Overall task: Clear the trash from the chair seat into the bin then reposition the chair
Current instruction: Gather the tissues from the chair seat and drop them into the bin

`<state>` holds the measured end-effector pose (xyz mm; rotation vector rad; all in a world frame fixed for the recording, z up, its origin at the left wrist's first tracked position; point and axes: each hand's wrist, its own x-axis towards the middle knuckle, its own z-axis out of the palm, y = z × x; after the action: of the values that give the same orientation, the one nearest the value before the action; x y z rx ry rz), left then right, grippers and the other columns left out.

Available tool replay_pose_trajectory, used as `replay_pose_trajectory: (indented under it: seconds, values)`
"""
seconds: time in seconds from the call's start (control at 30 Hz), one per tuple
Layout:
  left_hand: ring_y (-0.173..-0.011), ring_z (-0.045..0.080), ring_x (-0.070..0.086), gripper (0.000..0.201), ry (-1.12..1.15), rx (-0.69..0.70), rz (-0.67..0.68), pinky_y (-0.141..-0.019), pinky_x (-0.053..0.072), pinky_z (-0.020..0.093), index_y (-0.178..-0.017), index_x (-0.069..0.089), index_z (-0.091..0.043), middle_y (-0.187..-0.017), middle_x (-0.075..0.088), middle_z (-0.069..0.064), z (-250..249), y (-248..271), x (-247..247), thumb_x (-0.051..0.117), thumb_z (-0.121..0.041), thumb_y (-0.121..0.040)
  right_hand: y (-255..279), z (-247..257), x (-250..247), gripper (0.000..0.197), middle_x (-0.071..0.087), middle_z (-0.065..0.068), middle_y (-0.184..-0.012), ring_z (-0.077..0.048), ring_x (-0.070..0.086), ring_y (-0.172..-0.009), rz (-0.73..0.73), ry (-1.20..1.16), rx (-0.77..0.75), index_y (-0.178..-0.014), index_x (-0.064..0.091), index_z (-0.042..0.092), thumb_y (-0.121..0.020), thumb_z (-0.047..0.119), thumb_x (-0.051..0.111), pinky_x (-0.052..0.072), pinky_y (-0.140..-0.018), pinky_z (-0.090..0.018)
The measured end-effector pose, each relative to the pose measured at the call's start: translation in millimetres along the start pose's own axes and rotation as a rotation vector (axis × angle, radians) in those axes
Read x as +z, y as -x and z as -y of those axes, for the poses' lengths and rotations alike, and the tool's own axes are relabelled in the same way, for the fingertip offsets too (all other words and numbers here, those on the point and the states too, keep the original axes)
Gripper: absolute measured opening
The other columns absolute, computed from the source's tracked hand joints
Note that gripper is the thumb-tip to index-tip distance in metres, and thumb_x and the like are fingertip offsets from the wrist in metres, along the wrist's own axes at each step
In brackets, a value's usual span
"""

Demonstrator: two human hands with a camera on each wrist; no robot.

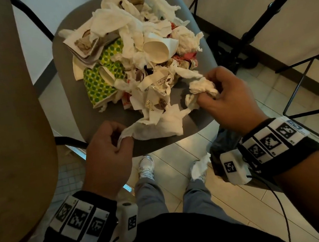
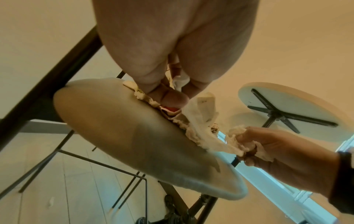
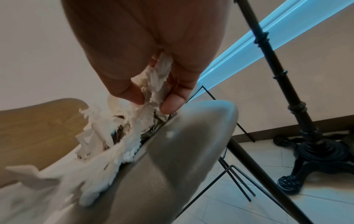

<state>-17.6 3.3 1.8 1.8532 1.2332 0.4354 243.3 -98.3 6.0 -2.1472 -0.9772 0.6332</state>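
Observation:
A grey chair seat (image 1: 66, 92) holds a heap of trash: white tissues (image 1: 122, 20), a white paper cup (image 1: 156, 48), green dotted cups (image 1: 98, 84) and printed wrappers. At the seat's near edge my left hand (image 1: 120, 139) pinches the corner of a flat white napkin (image 1: 159, 127). My right hand (image 1: 205, 93) grips a crumpled white tissue (image 1: 202, 86) at the seat's right front. The left wrist view shows the pinched napkin corner (image 2: 180, 81) and the seat's underside (image 2: 114, 128). In the right wrist view, fingers (image 3: 172, 103) curl round the tissue wad (image 3: 153, 80).
A black bin bag (image 1: 224, 145) sits on the tiled floor under my right wrist, with a loose tissue (image 1: 199, 166) on my shoe. A wooden tabletop (image 1: 3, 119) fills the left. Black table legs and an ornate base (image 3: 310, 160) stand to the right.

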Motion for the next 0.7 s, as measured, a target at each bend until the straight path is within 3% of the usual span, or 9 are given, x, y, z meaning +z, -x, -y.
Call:
replay_pose_trajectory:
  seconds: [0.07, 0.13, 0.2, 0.3, 0.37, 0.43, 0.53, 0.63, 0.7]
  values:
    - [-0.062, 0.016, 0.058, 0.018, 0.053, 0.000, 0.022, -0.053, 0.048, 0.025, -0.086, 0.056, -0.027, -0.072, 0.060, 0.002, -2, 11, -5, 0.066, -0.015, -0.096, 14, -3, -11, 0.024, 0.064, 0.012, -0.088, 0.000, 0.062, -0.074, -0.046, -0.057, 0.018, -0.108, 0.060, 0.022, -0.089, 0.029, 0.072, 0.050, -0.062, -0.013]
    - [-0.059, 0.009, 0.053, 0.017, 0.094, 0.025, 0.061, -0.053, 0.044, 0.019, -0.085, 0.056, -0.026, -0.070, 0.057, 0.000, -8, 24, -12, 0.064, -0.014, -0.094, 31, -7, -25, 0.023, 0.066, 0.006, -0.090, -0.011, 0.066, -0.076, -0.095, -0.112, 0.048, -0.110, 0.061, 0.022, -0.089, 0.026, 0.071, 0.058, -0.068, -0.028]
    - [-0.056, 0.009, 0.051, 0.007, 0.143, 0.084, 0.143, -0.051, 0.041, 0.018, -0.085, 0.056, -0.024, -0.070, 0.056, -0.001, -22, 35, -20, 0.057, -0.018, -0.088, 50, -13, -39, 0.022, 0.066, 0.004, -0.088, -0.017, 0.066, -0.075, -0.132, -0.143, 0.077, -0.109, 0.062, 0.021, -0.090, 0.023, 0.072, 0.059, -0.068, -0.035]
    - [-0.070, 0.015, 0.060, 0.008, 0.199, 0.241, 0.295, -0.059, 0.046, 0.024, -0.083, 0.055, -0.024, -0.085, 0.064, -0.002, -48, 40, -22, 0.050, -0.017, -0.083, 81, -31, -58, 0.023, 0.067, 0.006, -0.089, -0.008, 0.065, -0.073, -0.184, -0.174, 0.146, -0.110, 0.062, 0.019, -0.089, 0.020, 0.072, 0.056, -0.065, -0.022]
    - [-0.080, 0.019, 0.066, 0.010, 0.244, 0.288, 0.386, -0.063, 0.051, 0.029, -0.081, 0.053, -0.025, -0.095, 0.070, -0.004, -62, 39, -12, 0.049, -0.015, -0.081, 104, -51, -68, 0.022, 0.069, 0.001, -0.091, -0.010, 0.066, -0.075, -0.224, -0.179, 0.209, -0.109, 0.062, 0.019, -0.090, 0.018, 0.072, 0.055, -0.064, -0.017]
    - [-0.080, 0.017, 0.066, 0.015, 0.246, 0.310, 0.445, -0.064, 0.052, 0.029, -0.083, 0.052, -0.030, -0.094, 0.070, -0.007, -72, 37, 10, 0.049, -0.016, -0.083, 126, -80, -75, 0.020, 0.070, -0.004, -0.090, -0.018, 0.067, -0.076, -0.278, -0.178, 0.298, -0.106, 0.062, 0.019, -0.089, 0.016, 0.072, 0.057, -0.067, -0.027]
    - [-0.069, 0.007, 0.058, 0.022, 0.153, 0.334, 0.520, -0.061, 0.045, 0.018, -0.088, 0.049, -0.030, -0.081, 0.061, -0.012, -76, 31, 63, 0.050, -0.008, -0.088, 159, -143, -72, 0.018, 0.070, -0.002, -0.088, -0.025, 0.069, -0.081, -0.351, -0.194, 0.493, -0.101, 0.063, 0.020, -0.087, 0.013, 0.072, 0.058, -0.074, -0.039]
    - [-0.059, 0.005, 0.047, 0.022, 0.019, 0.334, 0.730, -0.057, 0.035, 0.016, -0.085, 0.047, -0.026, -0.067, 0.049, -0.006, -66, 27, 134, 0.046, -0.005, -0.088, 191, -215, -60, 0.014, 0.071, -0.005, -0.088, -0.030, 0.071, -0.080, -0.380, -0.234, 0.698, -0.096, 0.066, 0.023, -0.085, 0.024, 0.075, 0.060, -0.072, -0.047]
    - [-0.061, 0.006, 0.045, 0.020, -0.100, 0.330, 0.881, -0.057, 0.033, 0.016, -0.081, 0.046, -0.027, -0.067, 0.045, -0.007, -59, 30, 182, 0.043, -0.009, -0.089, 208, -260, -52, 0.016, 0.072, -0.006, -0.087, -0.031, 0.072, -0.077, -0.393, -0.262, 0.806, -0.093, 0.067, 0.025, -0.082, 0.032, 0.075, 0.062, -0.068, -0.049]
